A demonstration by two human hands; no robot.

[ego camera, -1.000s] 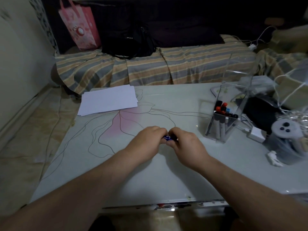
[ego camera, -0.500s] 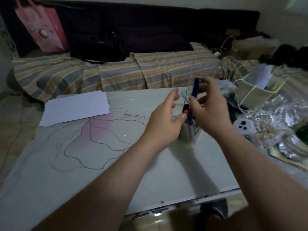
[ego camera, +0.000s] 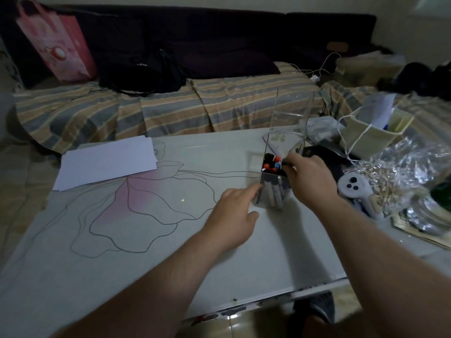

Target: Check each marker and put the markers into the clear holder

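Note:
The clear holder [ego camera: 273, 191] stands on the white table [ego camera: 122, 264], right of centre. Several markers [ego camera: 271, 165] with red, blue and black caps stand upright in its front compartment. My right hand [ego camera: 311, 178] is at the holder's right rim, its fingertips pinched on the dark top of a marker that sits down inside the holder. My left hand [ego camera: 233, 215] rests on the table just left of the holder, its index finger stretched out and touching the holder's lower left wall; it holds nothing.
White paper sheets [ego camera: 107, 162] lie at the table's far left. To the right of the holder are a white controller [ego camera: 353, 189], a crinkled plastic bag of wooden clips [ego camera: 400, 176] and a cream bag [ego camera: 373, 135]. A striped sofa [ego camera: 170, 111] runs behind the table.
My right hand has come down from above the holder with the blue marker, which now stands inside it. My left hand has dropped to the holder's base. The view has swung right.

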